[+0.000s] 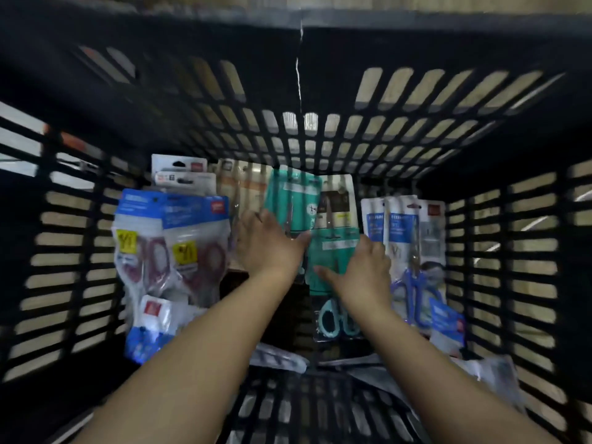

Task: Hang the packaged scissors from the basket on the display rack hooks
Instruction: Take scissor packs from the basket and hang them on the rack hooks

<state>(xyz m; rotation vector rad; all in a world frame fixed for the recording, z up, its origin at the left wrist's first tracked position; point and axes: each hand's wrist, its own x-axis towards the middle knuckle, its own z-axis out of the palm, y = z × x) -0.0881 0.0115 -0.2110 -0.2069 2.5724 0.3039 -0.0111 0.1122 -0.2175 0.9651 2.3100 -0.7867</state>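
Observation:
I look straight down into a black slotted basket (298,136) with several packaged scissors on its floor. My left hand (267,243) reaches to the middle and pinches the lower edge of a tilted teal scissors package (293,195) between thumb and fingers. My right hand (363,272) lies on a second teal scissors package (330,251). Its fingers curl over that pack's right edge and its thumb rests across the front. This pack's teal handles (334,318) show below my wrist. The picture is blurred by motion. No display rack or hooks are in view.
Red-handled scissors in blue-topped packs (169,248) fill the basket's left side, with a small blue and white pack (150,325) below them. Blue-handled scissors packs (413,251) lie at the right. Grey, orange and dark carded packs (243,184) lean at the far end. Basket walls enclose all sides.

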